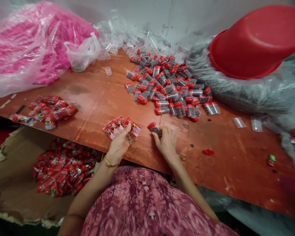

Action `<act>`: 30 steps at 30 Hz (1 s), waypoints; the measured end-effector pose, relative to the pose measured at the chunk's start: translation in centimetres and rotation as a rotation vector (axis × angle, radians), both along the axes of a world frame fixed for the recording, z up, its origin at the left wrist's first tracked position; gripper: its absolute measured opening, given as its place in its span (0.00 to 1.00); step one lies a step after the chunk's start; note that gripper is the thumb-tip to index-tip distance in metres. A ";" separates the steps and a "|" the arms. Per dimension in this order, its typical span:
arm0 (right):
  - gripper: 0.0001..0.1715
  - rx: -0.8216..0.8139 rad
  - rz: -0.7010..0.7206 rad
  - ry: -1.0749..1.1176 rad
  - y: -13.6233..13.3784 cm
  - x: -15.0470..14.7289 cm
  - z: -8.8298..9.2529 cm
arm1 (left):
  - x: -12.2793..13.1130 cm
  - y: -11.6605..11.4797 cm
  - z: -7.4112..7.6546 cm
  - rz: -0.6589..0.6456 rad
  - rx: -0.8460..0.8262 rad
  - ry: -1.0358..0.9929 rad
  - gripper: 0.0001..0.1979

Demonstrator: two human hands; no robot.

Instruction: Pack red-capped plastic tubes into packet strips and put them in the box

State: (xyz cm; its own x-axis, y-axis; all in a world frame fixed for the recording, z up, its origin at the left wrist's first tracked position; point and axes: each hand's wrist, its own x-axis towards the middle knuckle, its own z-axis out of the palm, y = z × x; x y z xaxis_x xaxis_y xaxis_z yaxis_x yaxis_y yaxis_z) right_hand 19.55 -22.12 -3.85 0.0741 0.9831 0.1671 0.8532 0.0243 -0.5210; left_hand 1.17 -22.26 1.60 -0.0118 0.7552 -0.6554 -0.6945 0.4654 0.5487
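We see: left hand [121, 143] pinches fan of glossy red packets [116, 126]; right hand [167, 140] grips one red-capped, clear-plastic container [154, 129]. One smooth, tapered red bucket [254, 41] upturned on crinkled plastic bundle [232, 91].

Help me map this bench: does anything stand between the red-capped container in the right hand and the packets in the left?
Nothing visible does: only the tabletop shows between the container in the right hand and the packets in the left hand. The container heap lies farther back, outside that gap.
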 end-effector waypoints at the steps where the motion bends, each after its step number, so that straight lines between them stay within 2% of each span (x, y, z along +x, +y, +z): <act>1: 0.13 -0.011 0.014 0.069 -0.2 0.0 0.0 | 0.0 0.0 0.0 -0.002 -0.006 -0.011 0.11; 3: 0.13 -0.050 0.054 0.322 -0.9 -0.1 0.5 | 0.1 -0.1 0.1 -0.002 -0.014 -0.011 0.11; 6: 0.14 -0.179 0.145 0.781 -2.2 -0.1 2.4 | 0.2 -0.3 0.4 -0.006 -0.004 0.027 0.12; 9: 0.14 -0.293 0.230 0.983 -3.3 -0.1 4.6 | 0.3 -0.4 0.7 -0.019 0.025 0.070 0.14; 11: 0.12 -0.311 0.262 0.996 -3.6 -0.3 5.6 | 0.5 -0.4 0.8 -0.033 0.040 0.089 0.15; 14: 0.10 -0.302 0.257 0.957 -3.5 -0.7 6.0 | 0.6 -0.4 0.7 -0.059 0.066 0.115 0.17; 19: 0.11 -0.336 0.255 0.944 -2.8 -1.1 5.6 | 0.4 -0.7 0.5 -0.125 0.121 0.200 0.18; 24: 0.12 -0.391 0.270 0.990 -2.6 -1.8 5.1 | 0.8 -0.8 0.3 -0.096 0.197 0.209 0.21; 30: 0.10 -0.220 0.171 1.016 -3.3 -3.3 3.8 | 1.9 -1.0 0.2 -0.020 0.279 0.201 0.21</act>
State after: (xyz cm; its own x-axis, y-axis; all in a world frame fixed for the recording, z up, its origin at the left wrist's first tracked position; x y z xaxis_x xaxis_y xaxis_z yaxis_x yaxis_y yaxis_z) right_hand 16.25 -25.40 -0.07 -0.0631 0.9949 -0.0791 0.0068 -0.0788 -0.9969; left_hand 3.07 -23.26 1.83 -0.1033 0.9063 -0.4099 -0.5520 0.2906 0.7815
